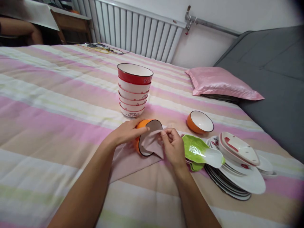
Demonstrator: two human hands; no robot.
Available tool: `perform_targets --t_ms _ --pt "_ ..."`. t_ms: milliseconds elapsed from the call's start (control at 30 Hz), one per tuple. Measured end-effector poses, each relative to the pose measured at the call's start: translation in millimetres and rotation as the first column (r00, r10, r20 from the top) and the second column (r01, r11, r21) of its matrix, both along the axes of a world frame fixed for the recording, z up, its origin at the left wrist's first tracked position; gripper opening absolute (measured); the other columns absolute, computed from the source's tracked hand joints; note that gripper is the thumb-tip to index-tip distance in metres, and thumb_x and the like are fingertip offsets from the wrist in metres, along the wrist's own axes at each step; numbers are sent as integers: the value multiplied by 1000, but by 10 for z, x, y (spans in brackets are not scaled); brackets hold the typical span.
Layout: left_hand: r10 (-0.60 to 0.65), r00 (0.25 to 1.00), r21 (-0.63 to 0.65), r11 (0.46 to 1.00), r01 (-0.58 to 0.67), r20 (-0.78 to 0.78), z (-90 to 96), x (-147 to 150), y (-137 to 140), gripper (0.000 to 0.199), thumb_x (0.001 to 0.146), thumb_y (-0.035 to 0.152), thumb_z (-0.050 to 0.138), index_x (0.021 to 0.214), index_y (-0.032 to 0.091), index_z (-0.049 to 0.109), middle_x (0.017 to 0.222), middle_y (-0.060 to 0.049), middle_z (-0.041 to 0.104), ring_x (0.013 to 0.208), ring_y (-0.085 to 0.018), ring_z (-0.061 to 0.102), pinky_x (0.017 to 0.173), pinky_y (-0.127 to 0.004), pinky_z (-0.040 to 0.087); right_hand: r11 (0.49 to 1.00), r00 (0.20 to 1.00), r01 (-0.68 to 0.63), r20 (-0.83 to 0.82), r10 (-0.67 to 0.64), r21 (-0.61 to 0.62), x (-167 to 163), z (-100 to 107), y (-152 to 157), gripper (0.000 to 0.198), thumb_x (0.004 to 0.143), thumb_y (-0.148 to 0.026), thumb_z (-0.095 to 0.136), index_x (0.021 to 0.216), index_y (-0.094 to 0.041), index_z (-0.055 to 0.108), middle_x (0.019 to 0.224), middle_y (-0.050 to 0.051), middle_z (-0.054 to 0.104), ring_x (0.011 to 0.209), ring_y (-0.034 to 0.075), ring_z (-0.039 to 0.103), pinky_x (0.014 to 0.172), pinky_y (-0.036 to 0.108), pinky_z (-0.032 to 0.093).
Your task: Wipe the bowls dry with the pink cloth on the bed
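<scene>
An orange bowl (145, 123) with a white inside and a dark rim stands tipped on its side on the bed, its opening turned toward the right. My left hand (127, 132) grips it from the left, thumb over the rim; the other fingers are partly hidden behind it. A pale pink cloth (153, 143) lies partly inside the bowl and spreads beneath it onto the bed. Between thumb and fingers, my right hand (173, 146) pinches the cloth at the bowl's right rim. Just behind stands a tall stack of red and white bowls (134, 93).
To the right are a second orange bowl (200, 123), green leaf-shaped dishes (193, 147), a white spoon-like piece (212, 157) and stacked plates (255, 180). A pink pillow (223, 80) lies by the grey headboard (273, 63). Cables (104, 48) rest at the far edge; another person's arm (20, 28) shows upper left.
</scene>
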State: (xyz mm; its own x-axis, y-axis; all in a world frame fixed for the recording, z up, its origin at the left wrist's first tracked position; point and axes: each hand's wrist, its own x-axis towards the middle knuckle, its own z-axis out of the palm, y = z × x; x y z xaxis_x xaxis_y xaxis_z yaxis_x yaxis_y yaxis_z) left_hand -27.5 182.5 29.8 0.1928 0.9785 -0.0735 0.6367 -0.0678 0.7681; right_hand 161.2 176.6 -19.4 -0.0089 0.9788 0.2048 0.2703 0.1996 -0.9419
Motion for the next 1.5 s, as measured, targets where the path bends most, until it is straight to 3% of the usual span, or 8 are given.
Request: perform_targets --t_ms 167,267,367,500,733,900,1133,1500 --pt "-3 1000 -4 1000 3 -1 17 -7 -4 52 79 52 48 126 32 54 124 0 60 109 -28 54 92 -36 41 986 963 153 212 -163 64 16 69 -18 33 88 -41 42 64 -20 48 58 -3 52 55 12 48 55 24 33" --pt "-1 1000 -13 1000 1 -8 33 -7 -9 51 79 50 48 125 31 55 123 0 60 109 -28 54 91 -36 42 963 771 246 581 -261 106 19 154 -73 36 86 -40 47 56 -19 47 52 -2 50 54 13 45 54 26 25" --pt "-8 1000 -11 1000 8 -17 46 1 -15 50 79 51 46 123 29 56 123 -1 60 108 -28 54 91 -36 42 975 599 217 781 -176 54 18 217 -128 26 83 -41 54 67 -20 57 57 1 57 57 18 53 52 27 21" --pt "-6 1000 -10 1000 6 -25 52 13 -17 51 79 53 45 123 28 55 125 -2 60 109 -29 54 90 -37 42 990 575 139 811 -112 38 31 251 -162 22 83 -41 55 92 -24 64 69 4 66 67 23 62 53 27 25" --pt "-2 1000 -14 1000 2 -13 34 0 -19 50 79 51 47 125 31 54 122 0 61 107 -26 55 90 -35 42 986 669 -126 725 163 -105 7 165 -178 25 77 -41 64 95 -25 70 77 3 69 73 21 64 59 27 35" --pt "-2 1000 -4 1000 2 -2 21 -8 -21 50 80 50 48 127 33 53 120 1 61 106 -25 55 88 -33 42 978 700 -150 684 207 -142 -7 146 -161 11 75 -25 63 83 -24 71 59 -2 63 61 17 59 54 25 32" --pt "15 1000 0 1000 -15 -3 56 31 -24 51 76 50 50 123 30 56 117 -2 63 101 -27 58 84 -35 44 984 972 149 171 -164 99 18 168 -89 15 83 -31 53 91 -19 59 57 -3 61 51 13 58 53 23 43" --pt "226 974 51 973 -226 5 212 29 -124 49 64 38 57 110 26 64 99 -2 68 88 -27 61 73 -33 47 838 876 467 -275 -396 283 26 130 -10 17 85 -33 49 96 -21 48 85 4 61 71 15 64 56 24 50"
